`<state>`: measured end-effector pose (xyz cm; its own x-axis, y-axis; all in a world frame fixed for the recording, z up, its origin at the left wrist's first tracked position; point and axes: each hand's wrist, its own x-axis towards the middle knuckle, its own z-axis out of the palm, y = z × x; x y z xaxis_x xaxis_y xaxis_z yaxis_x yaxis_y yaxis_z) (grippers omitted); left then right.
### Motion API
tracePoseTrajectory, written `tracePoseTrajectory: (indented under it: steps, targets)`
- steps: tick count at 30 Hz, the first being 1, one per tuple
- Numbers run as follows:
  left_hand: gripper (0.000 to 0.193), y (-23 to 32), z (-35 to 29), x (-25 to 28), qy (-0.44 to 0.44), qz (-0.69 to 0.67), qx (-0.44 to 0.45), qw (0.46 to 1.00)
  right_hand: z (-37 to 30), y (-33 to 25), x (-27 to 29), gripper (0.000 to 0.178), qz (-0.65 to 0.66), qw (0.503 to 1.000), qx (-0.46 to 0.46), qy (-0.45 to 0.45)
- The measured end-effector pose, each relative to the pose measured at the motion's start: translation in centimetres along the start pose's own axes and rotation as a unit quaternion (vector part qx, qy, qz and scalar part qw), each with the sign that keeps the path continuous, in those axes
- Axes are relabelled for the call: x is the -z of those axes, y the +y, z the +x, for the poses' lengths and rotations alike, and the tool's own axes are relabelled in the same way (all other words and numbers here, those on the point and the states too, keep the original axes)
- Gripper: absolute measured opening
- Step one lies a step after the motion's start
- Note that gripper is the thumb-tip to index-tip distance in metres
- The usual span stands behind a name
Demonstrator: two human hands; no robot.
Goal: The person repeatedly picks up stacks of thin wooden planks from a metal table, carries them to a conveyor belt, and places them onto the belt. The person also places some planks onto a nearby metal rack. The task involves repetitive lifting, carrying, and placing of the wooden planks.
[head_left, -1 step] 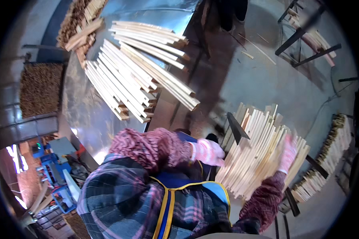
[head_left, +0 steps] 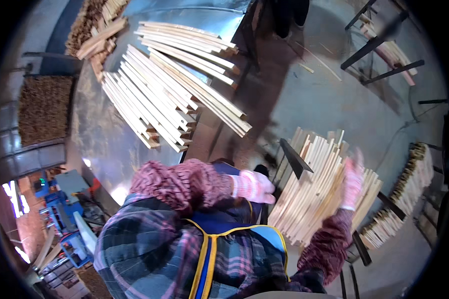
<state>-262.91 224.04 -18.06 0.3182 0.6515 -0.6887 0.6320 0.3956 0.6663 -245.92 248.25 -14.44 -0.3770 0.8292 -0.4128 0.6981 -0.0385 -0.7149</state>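
Observation:
My right hand (head_left: 353, 180), in a pink and white glove, lies over a stack of pale wooden strips (head_left: 314, 184) at the lower right. Its fingers are stretched out and point away from me, and they look open. To the left of that stack, my left hand (head_left: 254, 187), gloved the same way, hovers before my blue apron (head_left: 209, 218). Its fingers are curled in, and no strip shows in it. The strips lie side by side on a dark metal stand whose upright bar (head_left: 295, 158) rises at their left.
Several wooden strips (head_left: 154, 94) lie fanned on a metal table (head_left: 92, 134) at left, some overhanging its edge. Another strip stack (head_left: 404, 192) stands far right. A dark metal rack (head_left: 381, 42) is upper right. Blue machinery (head_left: 62, 214) sits lower left. Someone's legs (head_left: 287, 17) show at the top.
My right hand has shifted up and left across the strips, its fingers now straighter. My left hand has drawn slightly left, its fingers more curled. The whole view has moved a little.

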Motion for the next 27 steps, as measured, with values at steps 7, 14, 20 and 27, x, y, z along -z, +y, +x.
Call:
tracePoseTrajectory:
  steps: [7, 14, 20, 27]
  targets:
    - [0.048, -7.9, -16.0, -0.5, 0.132, -0.094, 0.074, 0.984, -4.0, -16.0, -23.8, 0.096, -0.297, 0.885, 0.27, -0.235]
    - [0.05, -16.4, -26.5, -3.1, 0.3, -0.224, 0.199, 0.906, -2.8, -22.4, -37.3, 0.075, -0.469, 0.834, 0.225, -0.183]
    - [0.051, -24.9, -30.1, -10.5, 0.665, -0.309, 0.249, 0.633, -8.1, -27.3, -30.2, 0.065, -0.433, 0.87, 0.21, -0.106]
    - [0.047, -36.8, -30.6, -8.4, 0.776, -0.521, 0.228, 0.272, 8.5, -38.4, -32.9, 0.056, -0.318, 0.836, 0.446, 0.001]
